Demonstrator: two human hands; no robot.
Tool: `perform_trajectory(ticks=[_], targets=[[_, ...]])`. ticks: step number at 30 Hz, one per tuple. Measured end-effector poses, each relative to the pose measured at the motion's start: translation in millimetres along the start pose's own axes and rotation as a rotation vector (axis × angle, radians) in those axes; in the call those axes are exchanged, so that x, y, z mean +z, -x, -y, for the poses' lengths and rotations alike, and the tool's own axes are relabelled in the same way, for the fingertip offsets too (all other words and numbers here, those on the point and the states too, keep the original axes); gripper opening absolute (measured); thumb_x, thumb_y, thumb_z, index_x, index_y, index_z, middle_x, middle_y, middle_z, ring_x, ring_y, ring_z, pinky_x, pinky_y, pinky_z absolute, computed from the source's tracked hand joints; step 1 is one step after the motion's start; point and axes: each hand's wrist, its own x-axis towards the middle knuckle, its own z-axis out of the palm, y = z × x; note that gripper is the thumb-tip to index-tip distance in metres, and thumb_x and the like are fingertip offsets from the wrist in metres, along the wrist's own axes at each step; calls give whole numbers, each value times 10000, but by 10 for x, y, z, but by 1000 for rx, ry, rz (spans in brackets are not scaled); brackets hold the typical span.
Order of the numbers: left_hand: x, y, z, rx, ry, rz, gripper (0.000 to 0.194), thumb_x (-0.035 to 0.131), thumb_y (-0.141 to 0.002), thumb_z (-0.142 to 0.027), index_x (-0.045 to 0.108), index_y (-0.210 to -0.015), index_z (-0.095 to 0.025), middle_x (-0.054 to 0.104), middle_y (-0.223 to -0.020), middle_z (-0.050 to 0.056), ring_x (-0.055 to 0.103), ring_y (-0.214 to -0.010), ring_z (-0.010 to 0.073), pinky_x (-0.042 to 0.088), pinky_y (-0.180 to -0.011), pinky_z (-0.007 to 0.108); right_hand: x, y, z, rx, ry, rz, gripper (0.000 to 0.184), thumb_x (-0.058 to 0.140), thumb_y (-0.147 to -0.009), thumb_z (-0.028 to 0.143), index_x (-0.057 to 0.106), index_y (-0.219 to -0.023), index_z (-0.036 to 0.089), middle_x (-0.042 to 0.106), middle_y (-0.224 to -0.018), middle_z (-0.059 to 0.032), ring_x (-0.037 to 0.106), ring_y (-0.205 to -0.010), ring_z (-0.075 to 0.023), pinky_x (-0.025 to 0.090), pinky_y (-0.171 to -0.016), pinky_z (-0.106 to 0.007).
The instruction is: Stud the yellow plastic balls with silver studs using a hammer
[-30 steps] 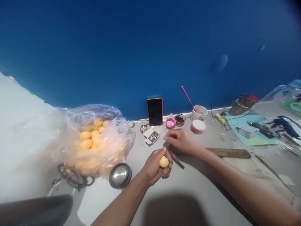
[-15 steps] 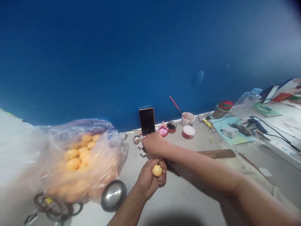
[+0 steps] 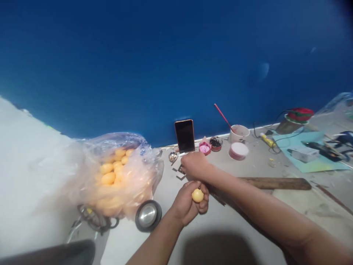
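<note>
My left hand (image 3: 189, 204) is closed round a small yellow ball (image 3: 198, 195), held just above the grey table (image 3: 248, 228). My right hand (image 3: 195, 165) reaches across it to a small open box of metal bits (image 3: 179, 172) lying in front of a black phone (image 3: 184, 135). Its fingers are curled down over the box and hidden from me. A clear plastic bag (image 3: 121, 173) full of the same yellow balls sits to the left.
A round metal lid (image 3: 148, 215) lies by the bag, next to tangled wire rings (image 3: 96, 220). Small pots (image 3: 205, 148), a white cup with a red stick (image 3: 238, 133), a wooden bar (image 3: 273, 183) and tools on a blue mat (image 3: 311, 156) stand to the right.
My right hand has moved left from beside the ball to the small box in front of the phone. My left hand keeps hold of the yellow ball. The camera shifted.
</note>
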Motion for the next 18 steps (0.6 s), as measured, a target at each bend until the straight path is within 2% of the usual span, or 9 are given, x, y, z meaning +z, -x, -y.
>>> perform_trajectory(ticks=[5, 12, 15, 18], targets=[[10, 6, -3, -14, 23, -16, 358, 751, -843, -446, 646, -720, -127, 614, -629, 42, 457, -423, 96, 290, -425, 228, 42, -41, 8, 5, -15, -7, 272, 577, -972, 248, 783, -1089, 114, 790, -1049, -219, 773, -1024, -329, 576, -818, -376], [31, 13, -8, -19, 23, -21, 374, 778, -825, -473, 647, -743, -132, 616, -633, 37, 465, -438, 98, 300, -437, 231, -27, -48, -20, -14, -37, 14, 280, 565, -951, 233, 791, -1070, 119, 796, -1033, -202, 771, -973, -322, 544, -755, -340], [31, 13, -6, -17, 25, -26, 374, 775, -832, -472, 640, -745, -134, 612, -630, 36, 475, -446, 101, 310, -445, 232, -50, -65, -105, -14, -120, 1, 262, 563, -951, 259, 797, -990, 149, 801, -995, -165, 757, -913, -287, 497, -709, -303], [22, 10, 3, -21, 5, -34, 374, 760, -845, -473, 633, -751, -134, 615, -636, 44, 485, -452, 107, 319, -455, 236, -47, -102, -225, -34, -276, 7, 210, 601, -913, 260, 760, -815, 163, 788, -876, -101, 717, -805, -230, 419, -623, -268]])
